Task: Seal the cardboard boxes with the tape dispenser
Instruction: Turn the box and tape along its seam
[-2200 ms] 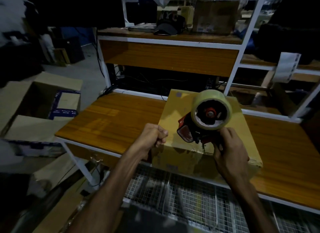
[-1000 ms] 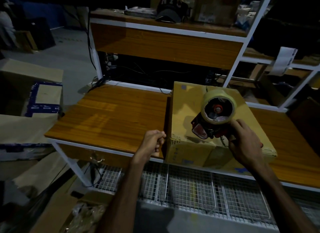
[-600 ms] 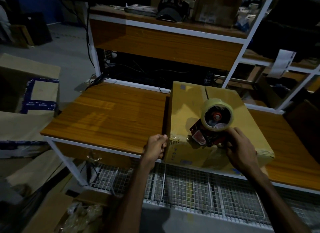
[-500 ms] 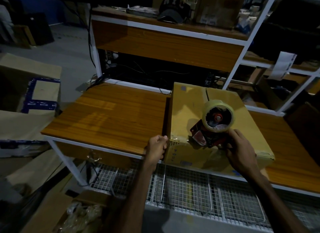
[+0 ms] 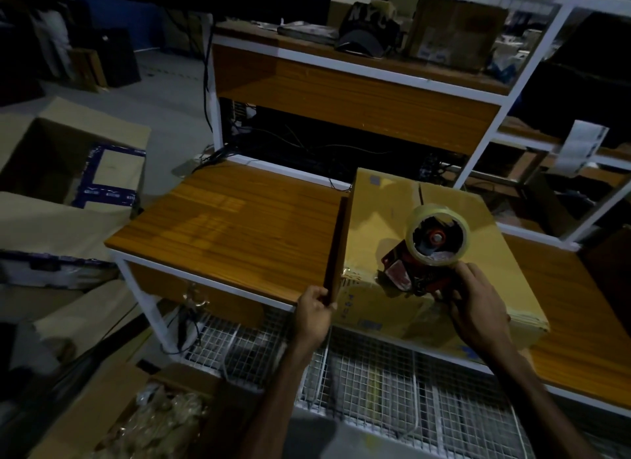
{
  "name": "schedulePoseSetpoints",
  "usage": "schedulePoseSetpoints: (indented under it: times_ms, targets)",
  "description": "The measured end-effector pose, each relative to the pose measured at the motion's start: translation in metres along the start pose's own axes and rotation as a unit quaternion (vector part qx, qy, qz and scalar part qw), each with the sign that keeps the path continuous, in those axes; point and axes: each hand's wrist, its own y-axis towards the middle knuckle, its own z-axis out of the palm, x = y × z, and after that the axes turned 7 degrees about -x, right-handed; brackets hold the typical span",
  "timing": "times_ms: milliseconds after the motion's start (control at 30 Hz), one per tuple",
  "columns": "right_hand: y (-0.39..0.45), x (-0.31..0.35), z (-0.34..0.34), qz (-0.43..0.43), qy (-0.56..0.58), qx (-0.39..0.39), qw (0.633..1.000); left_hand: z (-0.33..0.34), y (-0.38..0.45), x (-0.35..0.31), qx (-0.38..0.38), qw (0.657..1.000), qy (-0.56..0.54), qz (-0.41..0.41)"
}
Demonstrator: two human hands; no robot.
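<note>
The cardboard box (image 5: pixel 444 253) sat on the wooden table (image 5: pixel 239 226), its near edge hanging over the table's front, directly under both hands. The right hand (image 5: pixel 478 305) had its fingers curled tight round the handle of the tape dispenser (image 5: pixel 423 253), whose red blade end rested on the box top just ahead of the fingertips, near the front edge, with the tape roll (image 5: pixel 437 235) standing above it. The left hand (image 5: pixel 314 310) pinched the box's near left corner, thumb and fingers closed on the cardboard. To tape well, the left fingers probably needed to brace that corner firmly while the right hand pressed the blade end flat and drew it straight along the centre seam away from the fingers, keeping tension steady so the strip lay without wrinkles. Whether tape already stuck there could not be told.
</note>
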Motion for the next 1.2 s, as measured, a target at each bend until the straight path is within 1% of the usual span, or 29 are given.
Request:
schedulePoseSetpoints:
  times_ms: [33, 100, 167, 267, 333, 467, 600, 767, 1033, 1133, 1200]
  targets:
    - [0.000, -0.001, 0.001, 0.000, -0.001, 0.001, 1.000, 0.003, -0.004, 0.001, -0.004, 1.000, 0.005, 0.029]
    - [0.001, -0.003, 0.002, 0.001, -0.001, 0.003, 1.000, 0.009, -0.013, -0.004, -0.036, 0.990, 0.071, 0.114]
    - [0.001, -0.003, 0.001, -0.002, 0.000, 0.004, 1.000, 0.014, -0.020, -0.010, -0.076, 0.966, 0.134, 0.207]
    - [0.001, -0.003, 0.001, -0.001, 0.008, 0.008, 1.000, 0.019, -0.020, -0.021, -0.118, 0.930, 0.136, 0.321]
    - [0.001, -0.005, 0.001, 0.008, 0.008, 0.013, 1.000, 0.021, -0.018, -0.022, -0.125, 0.909, 0.146, 0.371]
    - [-0.001, -0.005, 0.002, 0.007, 0.010, 0.017, 1.000, 0.018, -0.015, -0.019, -0.146, 0.882, 0.137, 0.427]
    - [-0.001, -0.006, 0.001, 0.003, 0.011, 0.010, 1.000, 0.018, -0.013, -0.018, -0.163, 0.868, 0.129, 0.450]
    - [-0.002, -0.005, 0.000, -0.005, 0.000, 0.008, 1.000, 0.022, -0.014, -0.009, -0.175, 0.869, 0.115, 0.449]
    - [0.002, -0.010, -0.008, -0.017, 0.002, 0.024, 1.000, 0.023, -0.019, -0.011, -0.200, 0.873, 0.134, 0.425]
    - [0.000, -0.037, -0.024, -0.026, -0.028, 0.019, 0.999, 0.026, -0.023, -0.013, -0.212, 0.878, 0.130, 0.408]
    - [-0.006, -0.068, -0.041, -0.013, -0.036, 0.018, 0.999, 0.028, -0.025, -0.015, -0.215, 0.884, 0.122, 0.397]
